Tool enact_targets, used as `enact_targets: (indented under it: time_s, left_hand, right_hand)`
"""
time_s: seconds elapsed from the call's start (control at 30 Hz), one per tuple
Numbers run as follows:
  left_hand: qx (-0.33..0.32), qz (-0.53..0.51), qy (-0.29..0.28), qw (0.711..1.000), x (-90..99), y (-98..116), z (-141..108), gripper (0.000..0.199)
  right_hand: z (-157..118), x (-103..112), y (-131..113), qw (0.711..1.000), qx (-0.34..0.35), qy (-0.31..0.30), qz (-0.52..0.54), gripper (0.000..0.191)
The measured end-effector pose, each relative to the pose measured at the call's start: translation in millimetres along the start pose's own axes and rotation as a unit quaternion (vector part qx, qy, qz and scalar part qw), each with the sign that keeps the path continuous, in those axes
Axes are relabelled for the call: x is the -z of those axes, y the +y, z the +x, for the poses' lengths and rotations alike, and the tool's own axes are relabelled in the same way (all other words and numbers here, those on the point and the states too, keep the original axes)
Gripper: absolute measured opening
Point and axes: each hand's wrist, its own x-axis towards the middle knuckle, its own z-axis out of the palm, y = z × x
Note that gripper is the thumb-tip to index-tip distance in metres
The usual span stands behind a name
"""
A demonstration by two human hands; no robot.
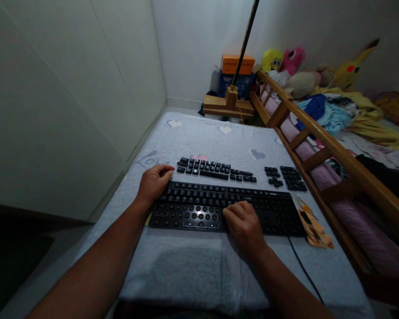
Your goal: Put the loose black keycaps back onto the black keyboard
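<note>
A black computer keyboard [201, 217] lies across a pale blue cloth. Its upper rows carry keycaps, while bare round switch spots show along the lower rows and right-hand side. My left hand [153, 182] is at the keyboard's upper left corner, fingers curled with thumb against forefinger; anything between them is hidden. Over the lower rows, right of the middle, my right hand [242, 221] is closed with its fingertips down on the keyboard; what they pinch cannot be made out. Behind the keyboard lie rows of loose black keycaps [214, 167], including a long space bar [214, 175].
More loose keycaps [291, 178] lie grouped at the right. An orange cloth [315, 235] with small tools is beside the keyboard's right end, near its cable [306, 270]. A wooden bed rail [319, 128] runs along the right; a pale panel [69, 97] stands left.
</note>
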Motion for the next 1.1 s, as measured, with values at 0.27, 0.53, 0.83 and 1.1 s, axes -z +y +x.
enact_targets:
  time_s: [0.27,0.53,0.83,1.1]
  left_hand:
    - [-0.002,-0.006,0.000,1.000,-0.3,1,0,0.030]
    - [-0.009,-0.005,-0.007,1.000,-0.7,-2,1,0.032]
    - [-0.008,0.003,-0.005,1.000,-0.4,-2,1,0.033]
    - [-0.007,-0.009,-0.005,1.000,-1.2,-2,0,0.032]
  right_hand:
    - [26,25,24,0.991,-0.094,0.068,0.066,0.016]
    - [100,26,88,0.986,-0.153,-0.058,-0.030,0.012]
    - [148,-8,114,0.958,-0.228,-0.175,0.000,0.013]
    - [153,-15,126,0.945,-0.252,-0.205,0.035,0.013]
